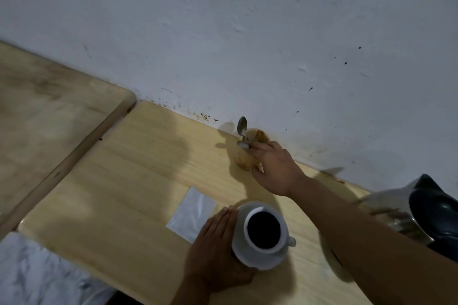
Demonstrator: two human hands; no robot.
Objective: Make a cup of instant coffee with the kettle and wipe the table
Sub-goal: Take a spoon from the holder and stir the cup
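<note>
Nearest, left hand (218, 247): fingers straight and together, palm flat against the side of the white ceramic cup of dark coffee (264, 233), which stands on its white saucer (250, 259) at the near edge of the pale wooden table (128, 181).
Beside it: a white square sachet (192, 213) lies flat, just left of the cup.
Right edge: a steel kettle with dark handle (406, 208), partly cut off.
Farther, right hand (275, 168): reaching away from the cup to the amber glass jar (250, 153) by the wall, fingers curled round the jar.
Spoon: a metal teaspoon (242, 126) is pinched at the fingertips, bowl upward, long axis running up from the jar's rim toward the wall.
Judgement: the right hand is far nearer to the jar.
</note>
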